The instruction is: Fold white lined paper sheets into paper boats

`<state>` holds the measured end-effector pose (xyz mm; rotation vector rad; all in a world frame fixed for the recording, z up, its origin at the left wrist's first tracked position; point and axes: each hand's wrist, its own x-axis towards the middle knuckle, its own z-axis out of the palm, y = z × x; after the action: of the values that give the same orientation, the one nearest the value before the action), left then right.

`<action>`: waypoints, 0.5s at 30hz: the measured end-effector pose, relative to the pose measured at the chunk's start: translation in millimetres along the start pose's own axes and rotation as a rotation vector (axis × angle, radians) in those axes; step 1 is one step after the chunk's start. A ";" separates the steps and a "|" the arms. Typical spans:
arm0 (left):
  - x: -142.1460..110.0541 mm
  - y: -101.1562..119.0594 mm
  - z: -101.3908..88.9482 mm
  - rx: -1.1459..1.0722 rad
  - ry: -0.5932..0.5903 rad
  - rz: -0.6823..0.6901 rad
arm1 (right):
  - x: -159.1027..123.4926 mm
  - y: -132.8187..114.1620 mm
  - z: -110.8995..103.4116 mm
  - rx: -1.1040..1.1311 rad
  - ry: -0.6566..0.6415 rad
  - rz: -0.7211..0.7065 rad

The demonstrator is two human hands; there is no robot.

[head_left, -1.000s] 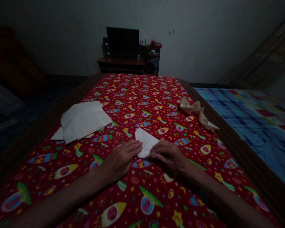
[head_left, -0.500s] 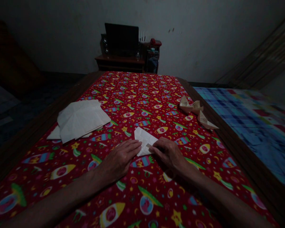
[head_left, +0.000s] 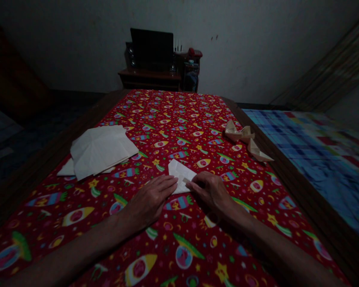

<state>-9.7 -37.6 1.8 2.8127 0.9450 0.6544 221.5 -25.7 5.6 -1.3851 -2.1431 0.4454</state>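
Observation:
A small piece of folded white paper [head_left: 180,172] lies on the red patterned cloth in front of me. My left hand [head_left: 155,196] rests flat, its outstretched fingertips pressing on the paper's left edge. At the paper's right corner, my right hand [head_left: 211,190] pinches a fold between thumb and fingers. The fingers cover part of that corner. To the left sits a stack of white paper sheets [head_left: 103,149] with crease lines on the top one. Several folded paper shapes [head_left: 242,137] with pointed ends stand near the table's right edge.
The red cloth [head_left: 179,115] covers a table with dark wooden edges [head_left: 311,199]. Beyond it, a monitor [head_left: 152,48] with speakers stands on a small desk [head_left: 149,77] by the wall. A blue checked surface [head_left: 287,147] lies to the right, below the table.
Both hands keep nearly the same place on the folded paper. The right hand's fingers have shifted slightly at the corner. The whole view has moved a little.

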 end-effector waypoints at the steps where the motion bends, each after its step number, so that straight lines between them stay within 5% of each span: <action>1: 0.1 0.1 0.1 0.000 -0.001 -0.002 | 0.3 0.6 0.4 -0.005 -0.003 0.000; 15: 1.5 2.9 -3.9 -0.001 -0.063 -0.020 | 0.3 2.6 1.3 -0.032 0.018 -0.032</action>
<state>-8.7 -39.3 6.4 2.8017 0.9601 0.5606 222.6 -24.3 3.2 -1.3651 -2.1636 0.3859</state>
